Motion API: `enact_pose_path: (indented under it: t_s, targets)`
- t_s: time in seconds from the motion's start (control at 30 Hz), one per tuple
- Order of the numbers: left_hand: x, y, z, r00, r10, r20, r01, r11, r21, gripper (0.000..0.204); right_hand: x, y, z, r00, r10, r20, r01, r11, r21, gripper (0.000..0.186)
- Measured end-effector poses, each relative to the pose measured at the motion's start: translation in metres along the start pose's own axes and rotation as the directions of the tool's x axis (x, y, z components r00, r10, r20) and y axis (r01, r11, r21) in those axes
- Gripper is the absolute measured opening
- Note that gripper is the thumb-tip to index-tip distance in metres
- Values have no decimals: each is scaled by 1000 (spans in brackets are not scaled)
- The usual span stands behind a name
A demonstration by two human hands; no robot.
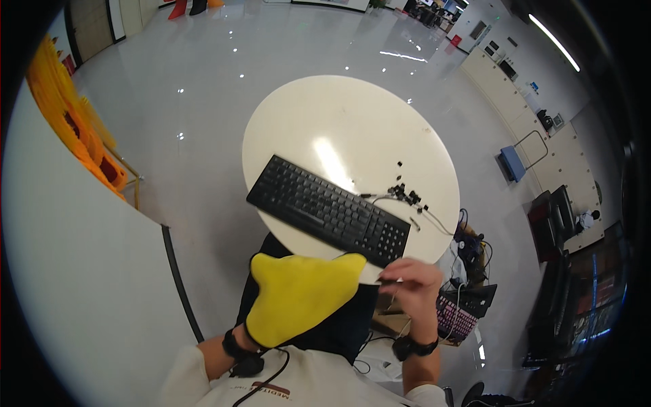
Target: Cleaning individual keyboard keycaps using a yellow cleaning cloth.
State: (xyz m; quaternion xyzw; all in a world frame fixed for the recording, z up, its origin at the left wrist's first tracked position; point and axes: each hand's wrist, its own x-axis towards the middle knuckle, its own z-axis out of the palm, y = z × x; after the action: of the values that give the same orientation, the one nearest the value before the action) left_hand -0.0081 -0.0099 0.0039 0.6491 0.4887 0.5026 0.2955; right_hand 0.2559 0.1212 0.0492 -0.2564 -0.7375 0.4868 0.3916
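Note:
A black keyboard (330, 210) lies slantwise on the near part of a round white table (339, 115). Several small black keycaps (405, 194) and a thin cable (434, 218) lie to its right. My left hand (298, 293) is covered by a yellow cloth or mitt and hovers just below the keyboard's near edge. My right hand (413, 279) is at the table's near right edge, by the keyboard's right corner, with fingers pinched on a small dark thin object too small to name.
Shiny grey floor surrounds the table. A white curved counter (74, 258) fills the left, with orange items (74, 129) behind it. Bags, cables and another keyboard (461, 315) lie on the floor at the right. A blue cart (514, 163) stands by white cabinets.

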Motion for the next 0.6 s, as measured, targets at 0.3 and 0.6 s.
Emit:
enact_pose_path:
  t_s: [0.3, 0.6]
  targets:
    - [-44, 4, 35, 995, -9, -102, 8, 1000, -10, 52, -82, -16, 99, 984, 175, -25, -176, 982, -63, 33]
    - [-97, 1, 46, 987, -101, -124, 100, 995, -11, 60, -106, 5, 122, 971, -235, 46, 231, 873, -430, 39]
